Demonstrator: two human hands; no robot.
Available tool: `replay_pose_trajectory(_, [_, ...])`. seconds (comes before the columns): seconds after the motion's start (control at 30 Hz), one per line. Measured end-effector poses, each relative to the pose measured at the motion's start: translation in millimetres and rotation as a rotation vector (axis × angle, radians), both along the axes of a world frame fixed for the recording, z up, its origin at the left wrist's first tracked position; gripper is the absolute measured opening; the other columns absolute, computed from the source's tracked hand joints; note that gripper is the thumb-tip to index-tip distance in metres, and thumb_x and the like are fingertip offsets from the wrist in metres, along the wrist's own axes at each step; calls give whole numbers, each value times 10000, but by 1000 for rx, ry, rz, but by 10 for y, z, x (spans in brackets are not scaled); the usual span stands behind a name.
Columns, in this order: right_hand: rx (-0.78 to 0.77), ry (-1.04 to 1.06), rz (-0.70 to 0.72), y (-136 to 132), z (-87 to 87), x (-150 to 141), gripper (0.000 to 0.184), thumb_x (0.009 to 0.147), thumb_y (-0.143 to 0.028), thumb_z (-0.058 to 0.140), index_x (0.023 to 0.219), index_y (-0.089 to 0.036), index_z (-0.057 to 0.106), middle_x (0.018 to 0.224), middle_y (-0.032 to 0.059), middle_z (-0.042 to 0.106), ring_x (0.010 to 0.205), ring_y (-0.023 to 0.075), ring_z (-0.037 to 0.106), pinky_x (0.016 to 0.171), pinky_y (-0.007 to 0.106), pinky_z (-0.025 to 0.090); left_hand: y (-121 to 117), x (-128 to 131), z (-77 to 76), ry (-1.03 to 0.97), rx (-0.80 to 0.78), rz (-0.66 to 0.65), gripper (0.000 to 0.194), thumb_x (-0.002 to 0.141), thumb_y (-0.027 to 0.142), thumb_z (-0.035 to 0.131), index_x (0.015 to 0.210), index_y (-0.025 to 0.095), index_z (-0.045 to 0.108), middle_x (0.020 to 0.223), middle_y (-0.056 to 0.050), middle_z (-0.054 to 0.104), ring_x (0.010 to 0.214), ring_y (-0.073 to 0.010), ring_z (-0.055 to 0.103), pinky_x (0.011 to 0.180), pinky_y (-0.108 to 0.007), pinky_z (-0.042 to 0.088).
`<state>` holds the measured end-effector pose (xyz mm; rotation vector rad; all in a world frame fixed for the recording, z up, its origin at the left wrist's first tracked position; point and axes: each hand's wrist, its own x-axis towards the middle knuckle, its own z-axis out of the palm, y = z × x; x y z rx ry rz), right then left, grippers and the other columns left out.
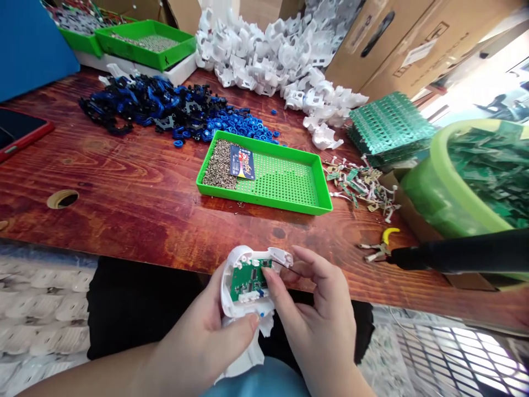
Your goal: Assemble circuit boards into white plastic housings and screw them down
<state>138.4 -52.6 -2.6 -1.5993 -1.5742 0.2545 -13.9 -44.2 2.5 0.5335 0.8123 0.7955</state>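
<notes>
A white plastic housing (226, 286) with a green circuit board (243, 280) inside is held over my lap, just off the table's front edge. My left hand (206, 331) grips the housing from the left, thumb along its lower rim. On the right side, my right hand (314, 298) is closed around the housing's edge, its thumb pressed on the board. A thin dark wire runs near those right fingers. White material hangs below the housing. Beyond the hands lies a green tray (285, 176) with small screws (221, 165) and a printed card (242, 162).
Blue and black plastic parts (152, 105) and white shells (268, 49) are heaped at the back. Right are stacked green circuit panels (390, 127), wired boards (363, 184), yellow-handled pliers (382, 245), a black tool (454, 252) and a green bin (438, 176). A phone (20, 132) lies left.
</notes>
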Motion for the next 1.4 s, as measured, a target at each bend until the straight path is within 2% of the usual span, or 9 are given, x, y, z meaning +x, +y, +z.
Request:
replay_pose_trajectory(0.23, [-122, 106, -5, -17, 12, -12, 470, 820, -304, 641, 1242, -259, 440, 936, 49, 553, 834, 180, 594, 704, 335, 532, 54, -26, 71, -125, -83, -53, 480, 808, 243, 680, 1266, 279, 541, 1259, -53, 630, 1176, -259, 560, 979, -347, 454])
replay_pose_trajectory(0.33, [88, 65, -46, -64, 102, -10, 438, 786, -254, 669, 1178, -253, 472, 968, 60, 509, 889, 193, 541, 773, 360, 482, 84, -53, 71, -127, -83, -83, 381, 844, 281, 632, 1220, 256, 578, 1225, -69, 647, 1162, -291, 565, 982, -403, 440])
replay_pose_trajectory(0.43, [226, -147, 142, -75, 266, 35, 247, 775, -162, 666, 988, -260, 587, 854, 29, 530, 827, 173, 510, 772, 321, 445, 89, -79, 60, -115, -38, -130, 333, 859, 281, 615, 1190, 250, 596, 1208, -61, 654, 1169, -290, 557, 999, -406, 422])
replay_pose_trajectory(0.5, [172, -280, 317, -48, 356, 68, 168, 810, -143, 636, 942, -247, 646, 786, 14, 573, 780, 151, 511, 738, 280, 444, 76, -92, 50, -163, -20, -152, 358, 865, 253, 610, 1220, 280, 574, 1260, -37, 622, 1220, -270, 516, 1036, -392, 398])
replay_pose_trajectory(0.57, [114, -323, 382, -9, 395, 82, 139, 839, -173, 621, 956, -225, 677, 802, 13, 619, 792, 146, 521, 742, 266, 445, 53, -100, 37, -191, -4, -148, 405, 871, 218, 602, 1256, 326, 540, 1326, -1, 572, 1274, -242, 463, 1078, -372, 361])
replay_pose_trajectory(0.73, [35, -310, 417, 36, 369, 49, 115, 853, -196, 615, 942, -222, 683, 851, -1, 639, 835, 142, 514, 794, 253, 425, -17, -111, 5, -102, 87, -127, 437, 888, 201, 583, 1283, 369, 504, 1402, 42, 497, 1337, -212, 379, 1122, -338, 303])
replay_pose_trajectory(0.93, [77, -435, 492, 21, 421, 15, 129, 906, -156, 531, 974, -148, 640, 914, 20, 650, 920, 141, 510, 933, 263, 362, -11, -125, 23, -123, 70, -113, 433, 910, 215, 545, 1308, 373, 479, 1410, 48, 490, 1338, -200, 376, 1115, -330, 314])
replay_pose_trajectory(1.17, [129, -504, 482, 31, 447, -1, 160, 923, -140, 484, 971, -132, 636, 893, 38, 637, 916, 155, 484, 929, 281, 355, 10, -119, 63, -159, -8, -64, 403, 888, 226, 577, 1271, 345, 535, 1356, 21, 550, 1292, -214, 438, 1092, -338, 336])
replay_pose_trajectory(1.4, [148, -550, 460, 27, 346, -24, 180, 925, -163, 482, 972, -140, 654, 928, 43, 647, 922, 183, 493, 907, 310, 359, -42, -138, 46, -70, 58, -63, 411, 865, 257, 612, 1257, 362, 546, 1273, 33, 602, 1228, -193, 495, 1056, -302, 363])
